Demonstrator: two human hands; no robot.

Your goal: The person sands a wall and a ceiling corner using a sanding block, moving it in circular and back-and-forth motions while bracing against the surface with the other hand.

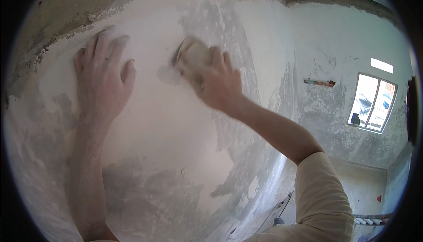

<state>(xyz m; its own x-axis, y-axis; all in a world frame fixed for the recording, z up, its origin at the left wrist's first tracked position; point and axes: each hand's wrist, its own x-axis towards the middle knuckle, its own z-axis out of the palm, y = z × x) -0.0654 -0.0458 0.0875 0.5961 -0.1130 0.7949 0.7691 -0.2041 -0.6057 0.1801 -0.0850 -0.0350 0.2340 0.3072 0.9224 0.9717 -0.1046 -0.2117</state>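
Note:
A wall [158, 119] with patches of white plaster over grey fills the view before me. Coated in pale dust, my left hand [104, 73] rests on it at the upper left, fingers apart and holding nothing. My right hand [219, 80] is blurred and grips a pale, flat pad or sanding block [195, 55] against the wall, right of my left hand. The pad's exact kind cannot be told. A dark shadow lies along its left edge.
Rough bare masonry [76, 7] runs above the plaster. To the right, another wall holds a window [372, 103] and a small ledge-like piece [319, 83]. A long strip [286, 204] lies low at the right, near a slatted item [370, 221].

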